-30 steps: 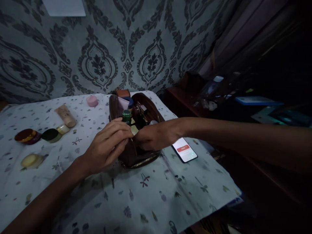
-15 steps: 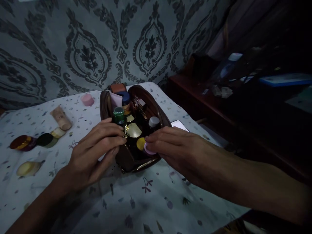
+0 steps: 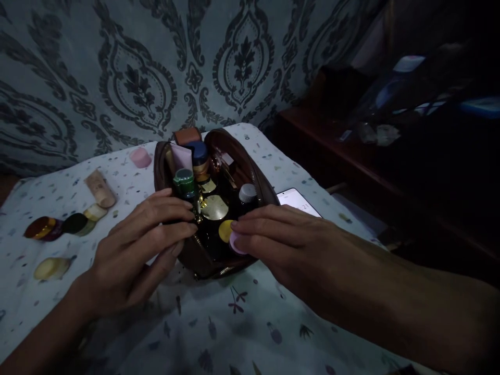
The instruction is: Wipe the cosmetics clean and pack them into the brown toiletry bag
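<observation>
A brown zip-up cosmetic bag [image 3: 258, 190] lies open on the patterned sheet, packed with small containers. My left hand [image 3: 150, 242] is closed on its left rim, fingers over the edge and thumb outside. Over the right rim, my right hand [image 3: 269, 229] is closed on the bag, its thumb hidden and its fingertips against a lilac lid [image 3: 237, 243]. Beside that lid is a yellow cap [image 3: 225, 230]. Also in the bag are a green-capped bottle [image 3: 184, 182], a blue-lidded jar [image 3: 199, 152], a shiny gold lid [image 3: 214, 207] and a grey-capped bottle [image 3: 247, 194].
Left of the bag lie a pink lid [image 3: 140, 157], a beige tube [image 3: 99, 188], several small jars [image 3: 78, 224] and a pale yellow container [image 3: 51, 268]. A lit phone [image 3: 299, 200] rests right of the bag. A clear bottle [image 3: 394, 88] stands on the dark red furniture [image 3: 297, 122].
The view has shifted slightly, so more of the phone shows at the right. Both hands stay at the bag's sides, and the left rim appears pulled slightly outward.
</observation>
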A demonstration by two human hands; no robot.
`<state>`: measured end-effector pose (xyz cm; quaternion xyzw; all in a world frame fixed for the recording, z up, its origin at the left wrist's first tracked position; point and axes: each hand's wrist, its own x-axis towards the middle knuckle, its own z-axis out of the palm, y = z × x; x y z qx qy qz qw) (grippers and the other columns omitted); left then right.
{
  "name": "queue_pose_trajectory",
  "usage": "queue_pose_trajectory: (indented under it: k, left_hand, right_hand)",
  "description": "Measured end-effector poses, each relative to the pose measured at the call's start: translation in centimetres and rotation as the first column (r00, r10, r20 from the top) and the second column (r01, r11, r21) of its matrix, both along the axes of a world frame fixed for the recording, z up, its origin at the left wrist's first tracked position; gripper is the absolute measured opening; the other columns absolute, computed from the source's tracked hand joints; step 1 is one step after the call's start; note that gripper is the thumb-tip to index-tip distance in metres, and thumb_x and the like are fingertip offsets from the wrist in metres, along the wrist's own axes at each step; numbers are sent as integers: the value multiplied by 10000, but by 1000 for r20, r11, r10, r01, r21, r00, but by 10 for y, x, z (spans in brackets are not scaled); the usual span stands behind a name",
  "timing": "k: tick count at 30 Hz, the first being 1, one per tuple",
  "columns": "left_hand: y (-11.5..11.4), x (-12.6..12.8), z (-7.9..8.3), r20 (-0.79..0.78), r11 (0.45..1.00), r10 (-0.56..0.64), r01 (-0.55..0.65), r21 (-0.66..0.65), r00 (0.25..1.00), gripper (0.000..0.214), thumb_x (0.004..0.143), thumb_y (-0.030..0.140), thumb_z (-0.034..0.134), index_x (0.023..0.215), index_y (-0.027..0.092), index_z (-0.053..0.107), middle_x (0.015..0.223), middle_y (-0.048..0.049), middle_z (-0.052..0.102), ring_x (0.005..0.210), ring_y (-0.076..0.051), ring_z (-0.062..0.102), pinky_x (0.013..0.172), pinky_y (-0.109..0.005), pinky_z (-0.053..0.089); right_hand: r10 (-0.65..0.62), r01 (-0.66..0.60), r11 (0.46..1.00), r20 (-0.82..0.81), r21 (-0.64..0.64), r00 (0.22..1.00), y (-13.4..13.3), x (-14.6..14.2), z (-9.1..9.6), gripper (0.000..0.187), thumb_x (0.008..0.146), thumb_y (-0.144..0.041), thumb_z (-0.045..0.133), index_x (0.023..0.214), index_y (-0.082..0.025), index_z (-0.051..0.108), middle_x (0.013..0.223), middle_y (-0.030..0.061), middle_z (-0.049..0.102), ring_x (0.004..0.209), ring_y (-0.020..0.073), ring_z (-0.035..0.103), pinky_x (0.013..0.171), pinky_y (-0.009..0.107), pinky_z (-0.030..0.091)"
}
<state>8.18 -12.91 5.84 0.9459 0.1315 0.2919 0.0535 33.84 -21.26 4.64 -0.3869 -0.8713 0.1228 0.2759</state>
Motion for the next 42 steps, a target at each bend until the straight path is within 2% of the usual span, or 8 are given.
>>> queue_pose_trajectory:
  k: [7,14,20,24,27,32,39,42]
  left_hand:
    - [0,9,17,-63,995,-7,13,95,998,257,896,130,552,1136,194,616,1094,-92,689,1087,-253,655,1037,-482,509]
    - [-12,-8,17,-3,982,142,-141,127,990,341,865,78,564,1180,208,588,1190,-105,634,1120,-261,619,946,-416,528]
    - [-16,-42,-2,-41,961,248,-240,139,968,309,877,47,544,1149,188,580,1117,-108,634,1049,-239,632,873,-367,518]
    - [-16,-72,-18,-124,937,342,-327,123,932,234,913,91,511,1125,165,577,1099,-113,626,1030,-227,628,864,-349,510]
    - [-19,-94,-31,-177,911,409,-390,135,895,201,928,108,490,1098,165,579,1083,-111,627,1019,-212,621,852,-337,515]
    - [-31,-127,-51,-235,871,487,-486,67,841,223,949,130,437,1104,176,590,1070,-112,653,1023,-209,612,865,-368,524]
    - [-46,-170,-72,-191,767,626,-641,-27,756,211,978,198,408,1093,186,585,1104,-107,620,1070,-215,582,931,-392,505]
    - [-43,-190,-79,-137,650,748,-758,-42,649,225,982,230,396,1127,176,558,1153,-121,578,1125,-236,534,985,-427,465]
  right_hand:
    - [-69,67,994,-20,-87,997,-8,3,2,325,846,-51,554,1066,-259,672,1132,36,690,1150,216,603,989,398,530]
    - [-106,105,994,-117,-10,987,-27,10,7,392,865,-41,464,1103,-272,671,1170,42,695,1190,218,601,962,359,559]
    - [-67,43,993,-219,-112,974,-54,5,-6,320,853,-79,464,1026,-268,656,1085,58,717,1062,213,662,843,303,594]
    - [1,-53,977,-242,-209,970,-57,-17,-28,300,813,-24,458,888,-238,655,926,63,724,952,188,676,780,270,578]
    - [71,-137,949,-229,-285,971,-56,-36,-46,310,793,4,452,875,-225,645,823,43,701,865,176,666,759,273,563]
    - [91,-149,943,-201,-297,975,-52,-65,-59,380,774,24,424,933,-237,651,904,56,710,896,186,671,759,279,554]
    - [228,-288,925,-243,-250,943,-41,-101,-85,296,833,-30,428,984,-197,621,942,80,684,866,186,652,755,319,554]
    - [237,-290,931,-240,-219,941,-35,-117,-90,309,862,-24,407,1030,-184,611,975,88,679,934,180,644,818,330,548]
